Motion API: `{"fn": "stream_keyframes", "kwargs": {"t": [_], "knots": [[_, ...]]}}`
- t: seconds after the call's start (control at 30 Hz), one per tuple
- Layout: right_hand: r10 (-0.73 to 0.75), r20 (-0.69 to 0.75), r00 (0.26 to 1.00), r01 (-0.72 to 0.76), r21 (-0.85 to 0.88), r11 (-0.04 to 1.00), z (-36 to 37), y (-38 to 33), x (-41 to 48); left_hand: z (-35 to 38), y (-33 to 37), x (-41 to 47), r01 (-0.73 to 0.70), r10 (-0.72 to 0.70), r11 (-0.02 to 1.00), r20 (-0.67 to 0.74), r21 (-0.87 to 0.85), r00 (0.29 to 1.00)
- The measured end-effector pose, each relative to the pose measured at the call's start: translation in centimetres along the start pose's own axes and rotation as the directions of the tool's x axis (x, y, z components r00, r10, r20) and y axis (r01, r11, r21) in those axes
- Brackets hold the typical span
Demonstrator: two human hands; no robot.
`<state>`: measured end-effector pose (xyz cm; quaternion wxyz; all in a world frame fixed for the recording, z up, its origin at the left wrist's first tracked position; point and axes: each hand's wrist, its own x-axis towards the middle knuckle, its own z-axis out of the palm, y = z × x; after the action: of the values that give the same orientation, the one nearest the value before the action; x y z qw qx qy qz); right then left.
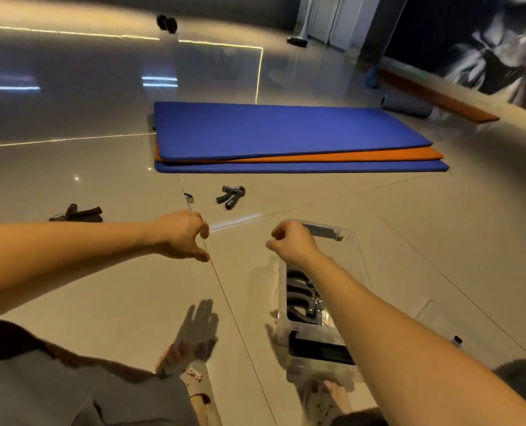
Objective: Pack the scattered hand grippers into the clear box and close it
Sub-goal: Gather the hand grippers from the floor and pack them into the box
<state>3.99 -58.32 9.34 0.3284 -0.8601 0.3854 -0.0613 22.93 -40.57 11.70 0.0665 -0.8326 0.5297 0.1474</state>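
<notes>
Hand grippers: where do they lie, taking the clear box [359,259] as reference? (Reader)

Packed grippers [301,298], dark with metal springs, sit in a row inside the box. One loose gripper [231,197] lies on the tiled floor [409,226] beyond the box's far end and to its left. A second loose gripper [79,213] lies much further left of the box. (Legend)

And the box itself? (Reader)

It stands on the floor with its top open. A dark latch [323,232] shows at its far end. Stacked blue and orange mats [286,133] lie flat well beyond the box, past the first loose gripper. (Legend)

How are the hands set? (Reader)

The right hand [292,245] hangs over the far end of the box, just beside the latch. Its fingers are curled inward and the thumb is drawn close to them; whether anything is pinched there cannot be told. The left hand [183,236] is held out to the left of the box, above bare floor. Its fingers are loosely curved with a clear gap to the thumb, and it holds nothing. (Legend)
</notes>
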Motion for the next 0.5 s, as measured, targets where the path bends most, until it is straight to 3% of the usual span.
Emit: {"fn": "stream_keyframes", "kwargs": {"t": [0.27,0.5], "knots": [[-0.107,0.073,0.992,0.106,0.027,0.994,4.2,-12.0,-0.6,-2.8,-7.6,-8.5,0.24,-0.254,0.957,-0.069,-0.16,0.965],[-0.094,0.061,0.994,0.091,0.039,0.995,5.1,-16.9,1.8,-7.0,-13.3,-10.5,0.34,-0.4,0.894,-0.178,-0.291,0.899]]}}
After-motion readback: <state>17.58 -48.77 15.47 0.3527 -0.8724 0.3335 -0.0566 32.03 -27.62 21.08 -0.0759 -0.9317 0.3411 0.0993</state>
